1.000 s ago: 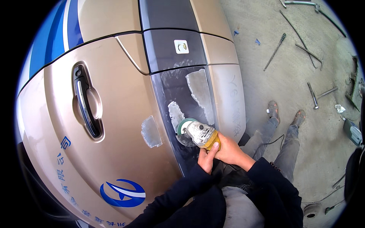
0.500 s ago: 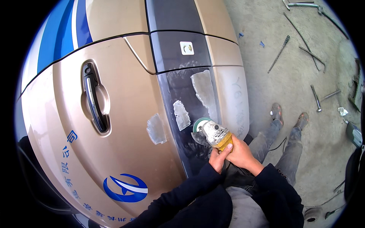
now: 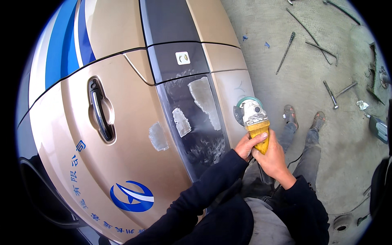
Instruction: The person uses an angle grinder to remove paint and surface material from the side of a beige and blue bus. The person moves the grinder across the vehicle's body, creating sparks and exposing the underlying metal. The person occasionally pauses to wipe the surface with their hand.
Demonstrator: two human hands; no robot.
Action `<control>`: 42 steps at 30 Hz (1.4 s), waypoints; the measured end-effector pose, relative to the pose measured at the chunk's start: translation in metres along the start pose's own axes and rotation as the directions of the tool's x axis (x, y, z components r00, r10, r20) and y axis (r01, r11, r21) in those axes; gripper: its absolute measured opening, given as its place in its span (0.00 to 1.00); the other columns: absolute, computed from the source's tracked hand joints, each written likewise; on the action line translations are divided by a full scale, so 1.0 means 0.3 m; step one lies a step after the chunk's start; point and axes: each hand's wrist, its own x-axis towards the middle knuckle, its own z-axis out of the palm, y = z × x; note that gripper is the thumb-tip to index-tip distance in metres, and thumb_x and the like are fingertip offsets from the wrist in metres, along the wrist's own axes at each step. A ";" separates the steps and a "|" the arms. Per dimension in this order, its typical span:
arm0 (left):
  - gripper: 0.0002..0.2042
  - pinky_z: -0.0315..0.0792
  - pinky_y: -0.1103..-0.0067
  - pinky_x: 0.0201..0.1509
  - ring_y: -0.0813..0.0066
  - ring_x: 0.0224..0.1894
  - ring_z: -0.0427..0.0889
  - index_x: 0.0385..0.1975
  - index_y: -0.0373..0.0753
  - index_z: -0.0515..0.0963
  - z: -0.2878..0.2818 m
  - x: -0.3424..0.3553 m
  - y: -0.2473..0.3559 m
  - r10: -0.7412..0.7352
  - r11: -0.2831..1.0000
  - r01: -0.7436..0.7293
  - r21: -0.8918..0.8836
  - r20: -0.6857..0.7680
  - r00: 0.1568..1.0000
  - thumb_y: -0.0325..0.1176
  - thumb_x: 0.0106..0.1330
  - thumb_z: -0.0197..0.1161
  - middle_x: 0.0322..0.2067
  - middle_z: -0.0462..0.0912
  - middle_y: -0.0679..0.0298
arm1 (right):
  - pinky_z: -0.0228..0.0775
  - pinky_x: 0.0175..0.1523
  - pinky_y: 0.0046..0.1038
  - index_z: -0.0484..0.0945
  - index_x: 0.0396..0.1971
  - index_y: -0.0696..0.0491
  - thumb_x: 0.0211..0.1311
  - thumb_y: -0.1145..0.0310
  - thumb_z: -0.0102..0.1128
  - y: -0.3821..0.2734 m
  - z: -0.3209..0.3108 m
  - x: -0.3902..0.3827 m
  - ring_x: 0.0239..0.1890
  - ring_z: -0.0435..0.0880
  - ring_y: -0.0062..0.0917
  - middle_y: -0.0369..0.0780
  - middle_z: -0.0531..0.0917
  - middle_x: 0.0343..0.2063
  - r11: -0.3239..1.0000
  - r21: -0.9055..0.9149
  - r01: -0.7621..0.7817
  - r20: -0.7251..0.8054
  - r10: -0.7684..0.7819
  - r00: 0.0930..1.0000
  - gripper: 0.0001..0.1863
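Observation:
Both my hands grip a yellow angle grinder (image 3: pixel 259 127) with a worn whitish head. My left hand (image 3: pixel 245 147) wraps its body from the left, and my right hand (image 3: pixel 274 161) closes round the rear of the body from the right. The green-rimmed disc (image 3: pixel 247 99) is over the beige lower strip (image 3: pixel 232 87) of a vehicle door. Whether it touches the panel I cannot tell. Left of the grinder runs a dark grey band (image 3: pixel 192 151) with two bare, sanded patches (image 3: pixel 205 100). A smaller sanded patch (image 3: pixel 158 136) shows on the beige door panel (image 3: pixel 122 159).
A black and chrome door handle (image 3: pixel 100 110) sits at the left. On the concrete floor (image 3: pixel 265 77) lie a hammer (image 3: pixel 335 102), several metal bars (image 3: pixel 286 53) and crumpled white material (image 3: pixel 362 105). A dark cord (image 3: pixel 296 160) trails by my legs.
The grinder has moved right and up, from the dark band to the beige strip beyond it. Both hands keep their hold. The view has shifted, so the floor tools appear further left.

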 end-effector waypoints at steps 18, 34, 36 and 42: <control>0.32 0.84 0.67 0.44 0.62 0.36 0.85 0.56 0.37 0.68 0.256 0.207 -0.066 -0.089 0.990 0.087 -0.110 -0.020 0.996 0.55 0.64 0.69 0.38 0.80 0.54 | 0.78 0.54 0.39 0.39 0.78 0.57 0.59 0.68 0.69 0.152 -0.291 -0.376 0.48 0.86 0.50 0.58 0.81 0.53 0.995 0.100 0.028 0.125 -0.041 0.991 0.55; 0.26 0.80 0.72 0.43 0.69 0.38 0.84 0.52 0.34 0.70 0.268 0.181 -0.224 0.096 0.984 -0.089 0.153 -0.039 0.995 0.46 0.65 0.71 0.38 0.80 0.59 | 0.74 0.53 0.44 0.49 0.75 0.56 0.54 0.61 0.76 0.289 -0.225 -0.432 0.49 0.84 0.52 0.58 0.82 0.47 0.993 0.029 0.113 0.003 -0.113 0.994 0.55; 0.26 0.79 0.73 0.45 0.71 0.41 0.83 0.53 0.34 0.71 0.279 0.177 -0.269 0.128 0.978 -0.124 0.170 -0.016 0.992 0.45 0.65 0.71 0.40 0.80 0.60 | 0.74 0.51 0.43 0.55 0.70 0.57 0.53 0.60 0.76 0.302 -0.167 -0.412 0.48 0.85 0.50 0.56 0.82 0.44 0.998 0.032 -0.057 -0.162 0.062 0.985 0.49; 0.27 0.77 0.73 0.53 0.72 0.48 0.81 0.58 0.33 0.70 0.250 0.132 -0.342 0.173 0.963 -0.185 0.197 0.076 0.982 0.47 0.70 0.68 0.46 0.80 0.59 | 0.74 0.47 0.32 0.68 0.53 0.59 0.52 0.70 0.73 0.276 -0.088 -0.421 0.40 0.83 0.30 0.43 0.81 0.38 0.959 0.279 -0.052 -0.271 0.131 0.954 0.30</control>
